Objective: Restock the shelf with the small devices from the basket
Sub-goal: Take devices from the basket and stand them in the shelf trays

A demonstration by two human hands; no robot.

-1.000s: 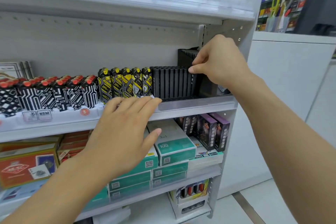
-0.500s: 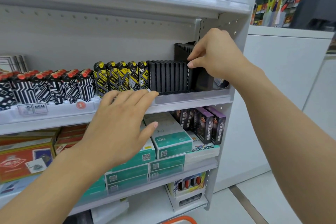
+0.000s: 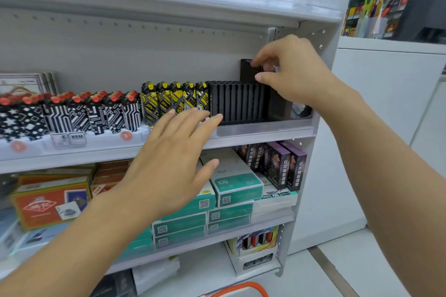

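Shelf [image 3: 265,131], centre frame: black devices [image 3: 235,101] ranked at right, gap beyond; right hand [image 3: 289,71] pinches another above them, left hand [image 3: 173,159] flat, empty; basket [image 3: 241,290] bottom edge, contents unseen.

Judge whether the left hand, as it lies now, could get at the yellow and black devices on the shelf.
Probably yes. The left hand is open, its fingers straight at the shelf's front lip, right before the yellow and black devices. Nothing stands between them.

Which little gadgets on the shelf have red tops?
The black-and-white patterned devices at the left. The yellow-and-black devices and plain black devices beside them have none.
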